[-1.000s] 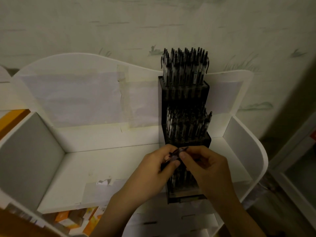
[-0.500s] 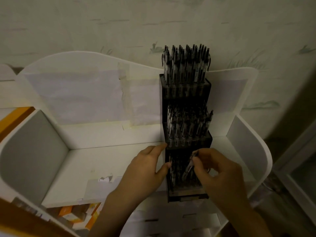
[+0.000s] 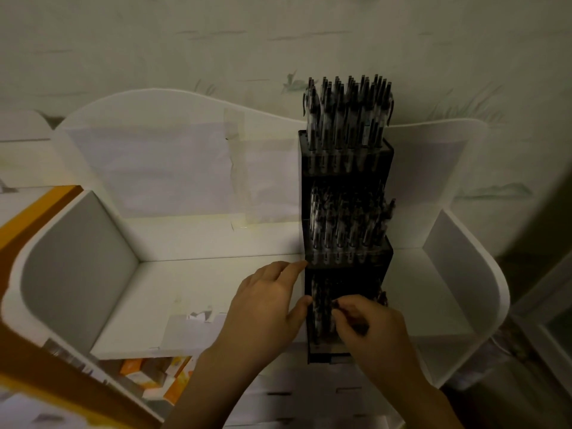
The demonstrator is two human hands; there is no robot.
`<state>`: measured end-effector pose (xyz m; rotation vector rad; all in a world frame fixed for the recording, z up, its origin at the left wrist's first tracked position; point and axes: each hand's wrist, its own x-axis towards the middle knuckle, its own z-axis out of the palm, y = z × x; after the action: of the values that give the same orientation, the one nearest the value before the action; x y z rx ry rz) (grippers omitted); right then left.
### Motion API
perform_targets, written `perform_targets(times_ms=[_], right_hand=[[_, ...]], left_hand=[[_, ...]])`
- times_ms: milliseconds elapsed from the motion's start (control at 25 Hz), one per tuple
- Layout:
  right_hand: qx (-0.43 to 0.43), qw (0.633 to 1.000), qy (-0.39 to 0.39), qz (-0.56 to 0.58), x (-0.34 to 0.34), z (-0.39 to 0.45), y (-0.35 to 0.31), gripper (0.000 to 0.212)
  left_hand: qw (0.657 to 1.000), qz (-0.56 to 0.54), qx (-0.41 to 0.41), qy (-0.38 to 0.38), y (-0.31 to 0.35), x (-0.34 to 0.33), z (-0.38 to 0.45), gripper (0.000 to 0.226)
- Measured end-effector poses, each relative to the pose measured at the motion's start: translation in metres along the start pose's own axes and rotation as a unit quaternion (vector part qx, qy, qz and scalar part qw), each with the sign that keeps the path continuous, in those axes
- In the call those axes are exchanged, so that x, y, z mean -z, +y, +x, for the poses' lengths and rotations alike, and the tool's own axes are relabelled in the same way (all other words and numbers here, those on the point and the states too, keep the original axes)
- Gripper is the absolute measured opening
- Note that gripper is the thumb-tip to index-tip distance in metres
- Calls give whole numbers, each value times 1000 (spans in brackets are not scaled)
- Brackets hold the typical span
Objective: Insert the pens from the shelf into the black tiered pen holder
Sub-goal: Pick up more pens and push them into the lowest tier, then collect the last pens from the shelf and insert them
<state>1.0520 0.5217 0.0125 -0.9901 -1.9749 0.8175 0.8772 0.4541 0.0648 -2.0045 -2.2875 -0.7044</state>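
The black tiered pen holder (image 3: 346, 168) stands upright on the white shelf (image 3: 216, 280), right of centre. Its top and middle tiers are packed with dark pens (image 3: 346, 116); the bottom tier holds several more. My left hand (image 3: 266, 308) rests with straight fingers against the holder's left side at the bottom tier. My right hand (image 3: 368, 329) is over the bottom tier, its fingertips pinching the top of a pen (image 3: 335, 305) that is mostly down among the others. The hand hides the front of that tier.
The shelf has raised white side walls (image 3: 464, 274) and a taped paper backing (image 3: 173, 162). Torn paper scraps (image 3: 198, 315) lie on its floor. Orange and white boxes (image 3: 154, 379) sit below at the left. A patterned wall rises behind.
My right hand has moved the pen from in front of the middle tier down into the bottom tier. My left hand let go of the pen and moved to the holder's left side.
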Motion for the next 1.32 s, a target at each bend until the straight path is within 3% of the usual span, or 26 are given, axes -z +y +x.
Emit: perform_targets(times_ms=[200, 280, 480, 760, 960, 1320], right_hand=[[-11, 998, -14, -59, -2, -1, 8, 8], [-4, 996, -11, -86, 2, 0, 3, 16], [101, 987, -14, -122, 19, 13, -27, 48], [218, 963, -72, -142, 17, 46, -75, 56], [257, 952, -109, -129, -2, 59, -107, 60], [297, 932, -161, -132, -80, 34, -180, 60]], left_hand=[[1000, 9, 7, 6, 5, -1, -2, 54], [1000, 15, 8, 8, 8, 1, -3, 52], [999, 39, 19, 25, 15, 14, -4, 51], [990, 96, 78, 63, 13, 55, -12, 52], [979, 119, 152, 62, 3, 79, -28, 57], [964, 113, 197, 136, -50, 135, -118, 59]])
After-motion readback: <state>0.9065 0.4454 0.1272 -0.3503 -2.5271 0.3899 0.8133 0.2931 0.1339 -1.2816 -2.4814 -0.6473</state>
